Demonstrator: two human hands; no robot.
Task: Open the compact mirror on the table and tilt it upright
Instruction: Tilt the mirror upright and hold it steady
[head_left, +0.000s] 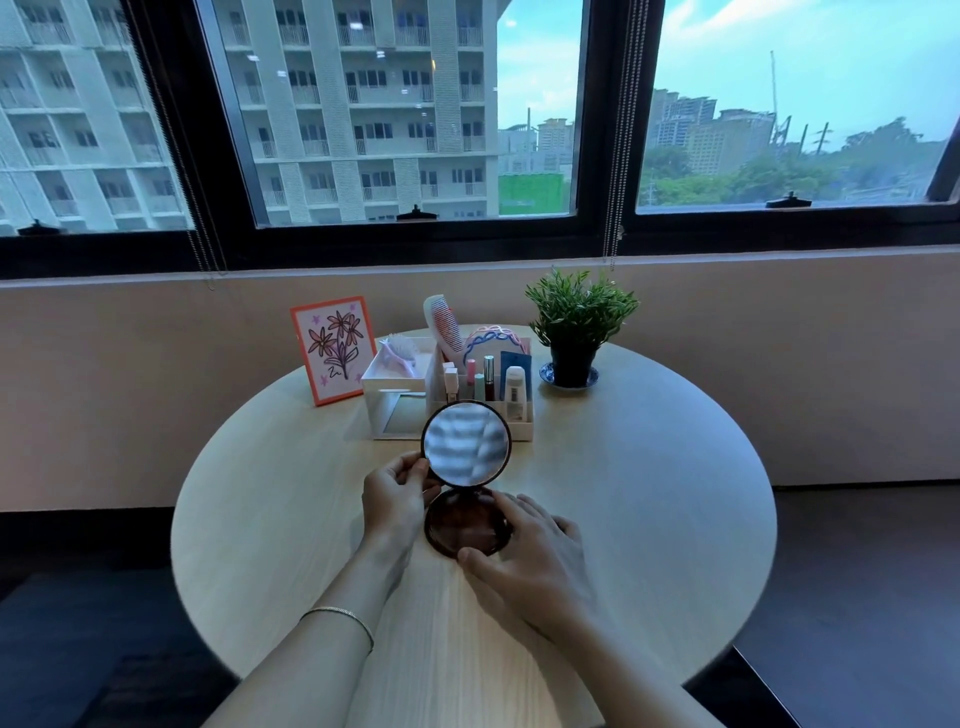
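The round compact mirror (466, 444) stands open on the round wooden table (649, 493). Its dark-rimmed lid is raised nearly upright and shows a pale blurred reflection. The brown base (462, 525) lies flat on the table below it. My left hand (397, 493) pinches the lid's lower left rim with thumb and fingers. My right hand (530, 556) rests on the base's right side, fingers on top and thumb at the near edge, holding it down.
Just behind the mirror stands a white organiser (400, 400) with cosmetics, a comb (444, 327) and a hairbrush. A framed flower drawing (334, 351) leans at the back left. A potted plant (574, 325) on a saucer sits at the back right, below the window.
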